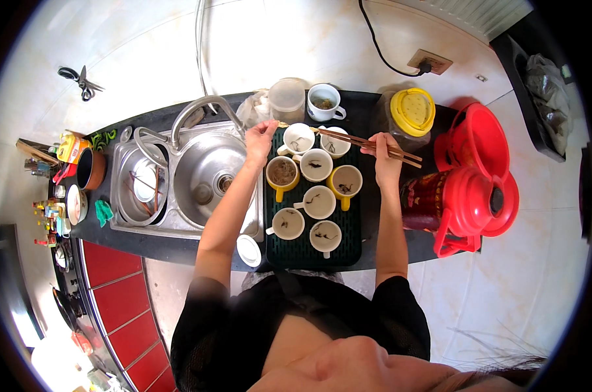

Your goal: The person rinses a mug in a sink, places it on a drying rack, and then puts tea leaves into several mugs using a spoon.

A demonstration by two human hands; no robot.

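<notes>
Stainless-steel sink (pixel 192 160), nine o'clock: dishes (pixel 144 189) in left basin. Dark green tray (pixel 352 219), centre. Red flask (pixel 467 197), three o'clock: contents hidden. Six white mugs (pixel 323 210), on tray: dark strands. Two yellow mugs (pixel 279 185), on tray: ten o'clock, brown matter; two o'clock, dark strands. Brown chopsticks (pixel 349 138), two o'clock: right hand (pixel 386 155) closed around them. Yellowish scrap (pixel 281 125), eleven o'clock: left hand (pixel 262 137), fingertips pinched on it.
</notes>
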